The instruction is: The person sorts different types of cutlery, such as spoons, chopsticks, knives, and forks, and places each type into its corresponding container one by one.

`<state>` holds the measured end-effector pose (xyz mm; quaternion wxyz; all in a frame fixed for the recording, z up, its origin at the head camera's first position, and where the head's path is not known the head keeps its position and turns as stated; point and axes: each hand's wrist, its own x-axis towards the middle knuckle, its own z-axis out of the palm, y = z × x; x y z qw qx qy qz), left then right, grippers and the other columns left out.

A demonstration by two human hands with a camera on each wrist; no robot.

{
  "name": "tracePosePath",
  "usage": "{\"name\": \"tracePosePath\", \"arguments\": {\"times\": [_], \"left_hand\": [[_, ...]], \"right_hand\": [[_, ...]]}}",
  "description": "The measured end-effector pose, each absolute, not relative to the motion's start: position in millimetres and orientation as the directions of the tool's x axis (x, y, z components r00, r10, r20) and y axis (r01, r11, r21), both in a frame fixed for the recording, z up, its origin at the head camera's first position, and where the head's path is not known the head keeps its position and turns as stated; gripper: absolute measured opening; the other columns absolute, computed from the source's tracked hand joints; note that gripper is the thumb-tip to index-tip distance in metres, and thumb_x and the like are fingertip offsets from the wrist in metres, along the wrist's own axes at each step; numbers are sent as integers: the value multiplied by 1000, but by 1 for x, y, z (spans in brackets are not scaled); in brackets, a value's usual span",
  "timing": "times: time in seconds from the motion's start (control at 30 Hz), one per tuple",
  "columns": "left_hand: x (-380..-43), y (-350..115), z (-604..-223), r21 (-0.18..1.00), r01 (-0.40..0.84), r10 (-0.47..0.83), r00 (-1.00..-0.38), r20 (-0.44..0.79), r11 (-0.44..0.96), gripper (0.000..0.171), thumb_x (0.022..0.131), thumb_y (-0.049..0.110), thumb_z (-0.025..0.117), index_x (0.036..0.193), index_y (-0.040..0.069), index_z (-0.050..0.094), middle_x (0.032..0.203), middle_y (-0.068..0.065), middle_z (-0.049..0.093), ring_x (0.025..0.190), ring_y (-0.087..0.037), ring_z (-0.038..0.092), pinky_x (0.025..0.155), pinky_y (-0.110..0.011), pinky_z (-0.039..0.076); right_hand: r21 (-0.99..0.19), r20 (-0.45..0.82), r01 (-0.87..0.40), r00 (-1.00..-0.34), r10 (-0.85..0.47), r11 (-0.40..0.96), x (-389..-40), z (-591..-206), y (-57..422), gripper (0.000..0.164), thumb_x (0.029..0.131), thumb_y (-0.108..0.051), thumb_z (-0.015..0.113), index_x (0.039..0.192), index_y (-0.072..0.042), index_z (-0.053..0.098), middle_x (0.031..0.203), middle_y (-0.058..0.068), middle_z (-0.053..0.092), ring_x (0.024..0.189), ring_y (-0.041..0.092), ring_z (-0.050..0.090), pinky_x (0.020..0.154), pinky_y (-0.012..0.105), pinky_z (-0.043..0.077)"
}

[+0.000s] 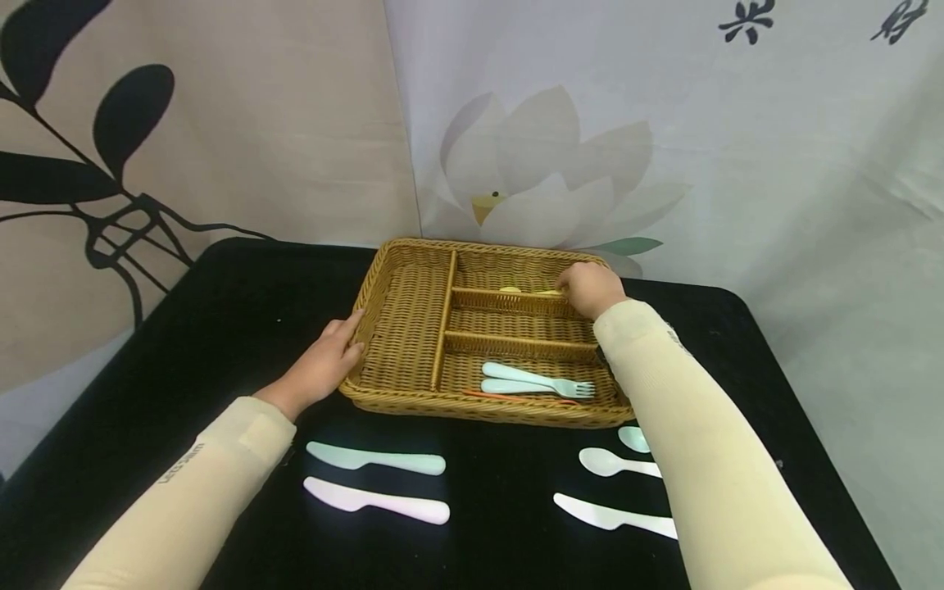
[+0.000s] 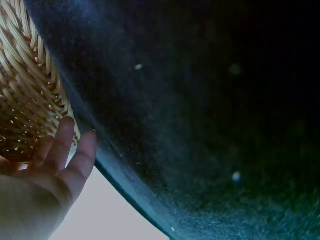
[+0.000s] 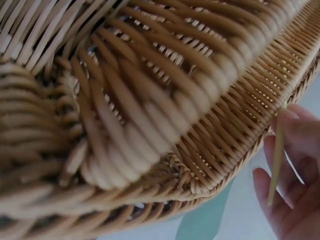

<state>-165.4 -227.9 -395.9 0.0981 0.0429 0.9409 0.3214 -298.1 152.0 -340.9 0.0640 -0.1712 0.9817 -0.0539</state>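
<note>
A brown wicker basket (image 1: 401, 328) with several compartments stands on the black table. My left hand (image 1: 324, 360) rests against its left rim; in the left wrist view the fingers (image 2: 62, 150) lie fairly straight along the weave. Over the back right compartment, my right hand (image 1: 592, 288) pinches a yellow spoon (image 1: 547, 292), partly hidden behind a divider. The right wrist view shows its thin handle (image 3: 276, 160) edge-on between thumb and fingers. In the front compartment lie a mint fork (image 1: 571, 387), another mint handle (image 1: 509, 386) and an orange piece (image 1: 487, 396).
In front of the basket at left lie a mint knife (image 1: 376, 459) and a pale pink knife (image 1: 376, 500). At right are a white knife (image 1: 612, 515), a white spoon (image 1: 601, 462) and a mint spoon (image 1: 633, 438), partly under my right forearm. A printed curtain (image 1: 295, 123) hangs behind.
</note>
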Motion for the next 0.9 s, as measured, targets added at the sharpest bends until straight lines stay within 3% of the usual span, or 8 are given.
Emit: {"name": "tracePosePath", "arguments": {"times": [0.6,0.9], "left_hand": [[-164,-225,-396,624,25,148,-978,-146,781,62,103,22,36,156,7,5,142,-24,27,119,-37,42,106,-60,31],[-165,-228,-395,635,7,141,-977,-161,773,63,104,22,36,156,7,5,142,-24,25,119,-37,41,106,-60,31]], "right_hand": [[-335,-101,-205,-963,-251,920,-294,-342,160,28,97,-6,55,122,-6,67,121,14,65,109,32,60,90,47,49],[-556,-101,-148,-965,-244,818,-292,-332,156,32,98,-8,54,129,-2,60,131,19,57,118,35,54,94,47,47]]}}
